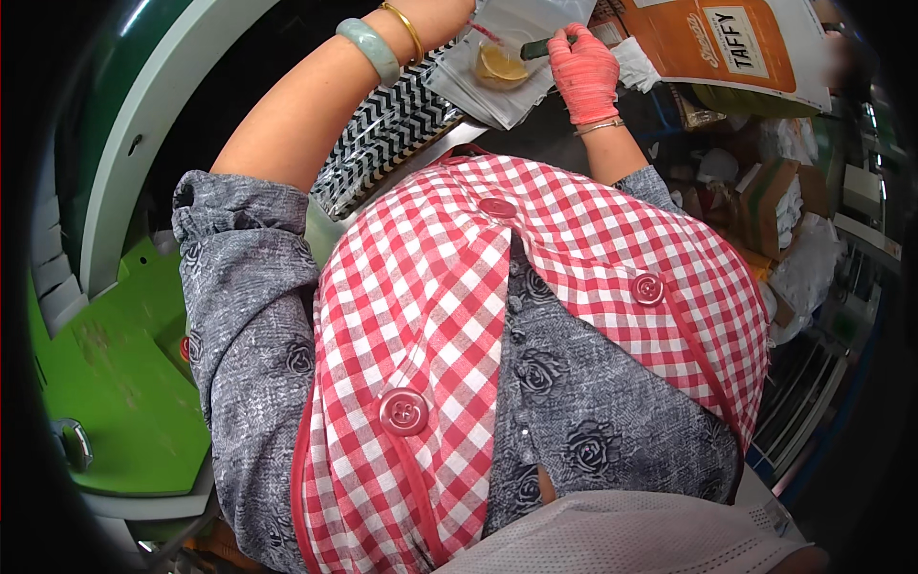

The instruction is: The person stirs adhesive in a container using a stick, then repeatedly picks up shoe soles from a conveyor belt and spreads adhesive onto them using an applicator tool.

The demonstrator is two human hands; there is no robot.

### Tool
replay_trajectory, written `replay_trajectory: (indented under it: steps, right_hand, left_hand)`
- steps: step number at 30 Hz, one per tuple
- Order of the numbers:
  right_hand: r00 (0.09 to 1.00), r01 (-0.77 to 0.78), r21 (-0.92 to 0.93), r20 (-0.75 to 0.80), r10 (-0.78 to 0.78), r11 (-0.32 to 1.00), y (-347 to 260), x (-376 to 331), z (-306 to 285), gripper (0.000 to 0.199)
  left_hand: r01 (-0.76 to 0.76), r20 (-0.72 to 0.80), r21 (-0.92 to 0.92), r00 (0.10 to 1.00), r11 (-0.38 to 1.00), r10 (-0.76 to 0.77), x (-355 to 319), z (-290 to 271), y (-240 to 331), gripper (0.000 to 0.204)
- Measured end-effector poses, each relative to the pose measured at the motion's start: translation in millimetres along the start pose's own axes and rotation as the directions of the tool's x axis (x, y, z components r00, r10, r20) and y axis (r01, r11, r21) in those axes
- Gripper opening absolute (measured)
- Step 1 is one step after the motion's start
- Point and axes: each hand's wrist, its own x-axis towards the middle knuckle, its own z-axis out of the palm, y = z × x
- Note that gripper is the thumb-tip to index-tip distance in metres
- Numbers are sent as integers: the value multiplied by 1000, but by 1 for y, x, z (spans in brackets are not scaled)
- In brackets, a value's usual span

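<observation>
My right hand (584,77), in a coral-red knit glove, is closed around a dark green, stick-like handle (536,48) at the top of the view. The handle's tip points left toward a round clear tub (500,69) with something yellow in it. My left hand (442,13), bare, reaches to the top edge, where its fingers are cut off. A jade bangle (369,51) and a gold bangle (405,31) circle that wrist. Just below the left hand a thin red strip (487,34) shows against a translucent plastic piece (535,17).
White sheets or bags (488,100) lie under the tub. Black-and-white chevron packaging (387,134) is beside them. An orange-and-white printed package (727,40) stands at upper right, with cartons and plastic bags (805,268) below. A green machine panel (124,383) and curved pale frame (124,163) line the left.
</observation>
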Motion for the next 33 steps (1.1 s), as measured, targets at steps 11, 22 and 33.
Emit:
replay_trajectory:
  steps: [11, 22, 33]
  right_hand:
    - [997, -81, -67, -8, 81, 994, -8, -22, -18, 25]
    - [992, -116, -106, 35, 120, 988, 4, -26, -4, 27]
    - [981, -169, -95, 81, 177, 981, 9, -25, -1, 28]
  left_hand:
    - [-36, 281, 288, 959, 957, -49, 10, 39, 37, 13]
    - [-185, 453, 201, 888, 962, 76, 26, 30, 20, 13]
    - [-193, 425, 174, 899, 966, 103, 17, 29, 12, 28]
